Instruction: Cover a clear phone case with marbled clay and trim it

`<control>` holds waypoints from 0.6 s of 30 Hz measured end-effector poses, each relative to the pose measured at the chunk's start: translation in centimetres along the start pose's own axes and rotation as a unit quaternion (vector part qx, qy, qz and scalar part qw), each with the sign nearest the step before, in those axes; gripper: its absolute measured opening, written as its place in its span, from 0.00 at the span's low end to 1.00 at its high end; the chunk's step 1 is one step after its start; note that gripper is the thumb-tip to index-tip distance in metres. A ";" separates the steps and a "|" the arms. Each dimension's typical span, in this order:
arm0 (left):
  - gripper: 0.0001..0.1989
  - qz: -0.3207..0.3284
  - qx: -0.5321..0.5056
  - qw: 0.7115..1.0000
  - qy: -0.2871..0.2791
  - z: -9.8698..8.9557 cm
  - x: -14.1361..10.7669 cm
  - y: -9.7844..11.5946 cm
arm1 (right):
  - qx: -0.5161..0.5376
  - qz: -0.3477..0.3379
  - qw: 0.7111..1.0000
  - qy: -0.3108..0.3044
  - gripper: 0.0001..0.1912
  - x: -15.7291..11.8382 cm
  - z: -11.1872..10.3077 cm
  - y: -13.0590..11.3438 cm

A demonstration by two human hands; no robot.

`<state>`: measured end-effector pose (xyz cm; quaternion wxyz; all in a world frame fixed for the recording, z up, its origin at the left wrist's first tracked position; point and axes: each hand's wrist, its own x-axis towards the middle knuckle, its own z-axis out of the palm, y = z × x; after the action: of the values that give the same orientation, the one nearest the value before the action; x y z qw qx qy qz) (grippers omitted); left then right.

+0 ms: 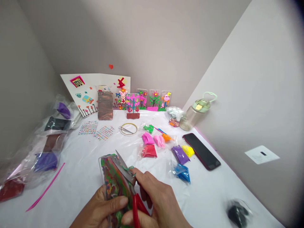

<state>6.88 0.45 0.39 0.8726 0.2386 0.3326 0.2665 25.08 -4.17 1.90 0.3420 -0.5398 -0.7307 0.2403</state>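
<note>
A clear phone case covered in swirled green, red and orange clay (pixel 111 183) is gripped by my left hand (pixel 104 205), its thumb pressed on the clay face. My right hand (pixel 158 199) is closed round red-handled scissors (pixel 136 205). The scissors' metal blades are parted and lie along the case's right edge, pointing up and away. A small curl of green clay (pixel 131 167) shows near the blades by my right fingertips. The lower end of the case runs out of view at the bottom.
Clay packets, including a red one (pixel 149 151) and a blue one (pixel 182 172), lie beyond my hands. A black phone (pixel 201 151) and a bottle (pixel 193 114) stand right. Bagged clay (pixel 46 161) lines the left. Decorated cases (pixel 133 104) stand behind.
</note>
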 end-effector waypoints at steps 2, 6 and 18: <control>0.13 -0.004 -0.004 1.000 0.000 0.1 -0.1 0.0 | 0.000 0.026 1.000 -0.012 0.34 0.3 -0.2 -0.5; 0.11 -0.012 -0.001 1.000 -0.001 0.2 0.0 -0.2 | 0.000 0.049 0.998 -0.024 0.32 0.6 -0.4 -1.2; 0.13 -0.006 0.013 1.000 0.008 -0.2 0.1 -0.2 | 0.002 0.061 0.998 -0.028 0.27 0.5 -0.4 -1.2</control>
<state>6.82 0.36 0.07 0.8681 0.2460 0.3448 0.2588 24.57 -4.06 3.15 0.3075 -0.5757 -0.7051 0.2773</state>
